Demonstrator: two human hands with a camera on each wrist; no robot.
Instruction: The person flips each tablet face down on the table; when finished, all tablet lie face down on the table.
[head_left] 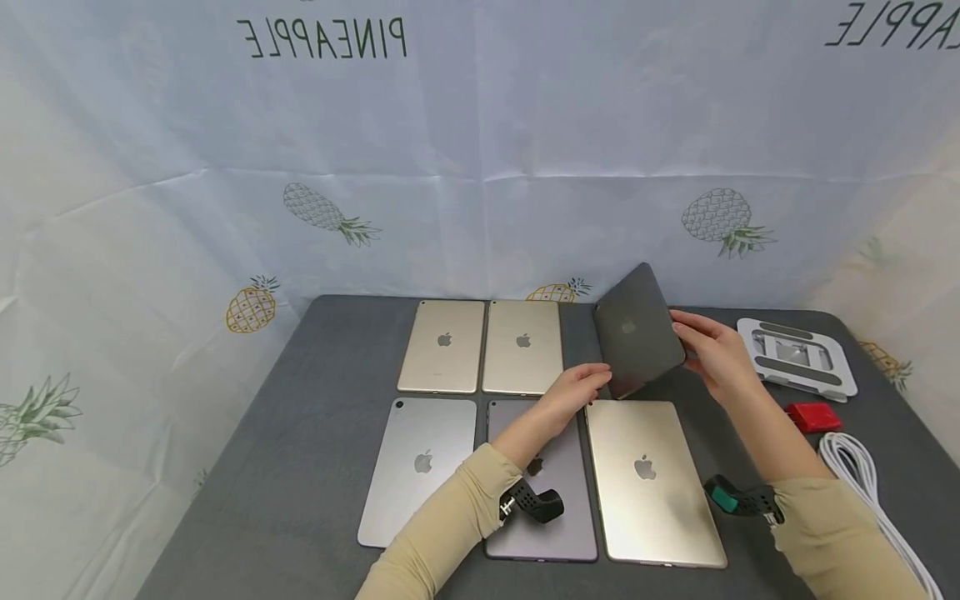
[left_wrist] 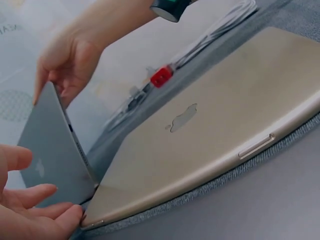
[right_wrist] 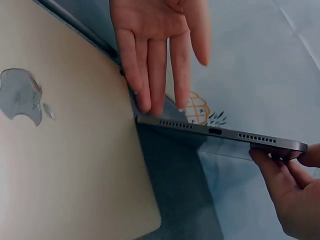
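A small dark grey tablet (head_left: 637,329) stands tilted up on one edge at the back right of the table. My right hand (head_left: 716,354) pinches its right side between thumb and fingers. At the tablet's lower left corner is my left hand (head_left: 566,400), its fingers stretched out; in the right wrist view that hand (right_wrist: 152,50) shows straight fingers close to the tablet's edge (right_wrist: 215,131). Just in front lies a large gold tablet (head_left: 652,483), back up. A purple-grey tablet (head_left: 555,525) lies partly under my left forearm.
Two gold tablets (head_left: 442,346) lie at the back left, and a silver tablet (head_left: 420,467) in front of them. To the right are a white-and-grey folding stand (head_left: 795,357), a red charger plug (head_left: 813,417) and a coiled white cable (head_left: 855,467). A pineapple-print curtain (head_left: 480,108) hangs behind the table.
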